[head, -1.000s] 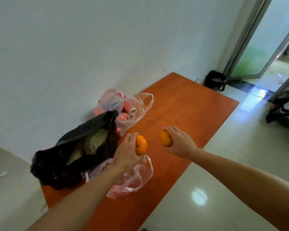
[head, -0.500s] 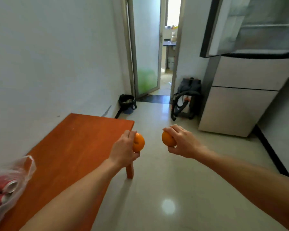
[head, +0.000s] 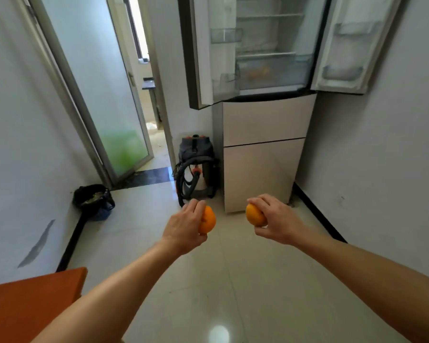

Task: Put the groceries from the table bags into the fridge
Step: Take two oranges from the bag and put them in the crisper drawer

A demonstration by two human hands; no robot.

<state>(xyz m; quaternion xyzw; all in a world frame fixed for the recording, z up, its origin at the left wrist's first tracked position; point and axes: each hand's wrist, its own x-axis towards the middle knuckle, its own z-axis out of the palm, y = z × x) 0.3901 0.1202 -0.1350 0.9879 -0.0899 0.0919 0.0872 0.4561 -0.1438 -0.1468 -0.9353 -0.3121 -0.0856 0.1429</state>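
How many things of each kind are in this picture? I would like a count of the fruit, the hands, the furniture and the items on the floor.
Oranges: 2
Hands, left and right: 2
Fridge: 1
Vacuum cleaner: 1
Bin: 1
Table: 1
Total: 8
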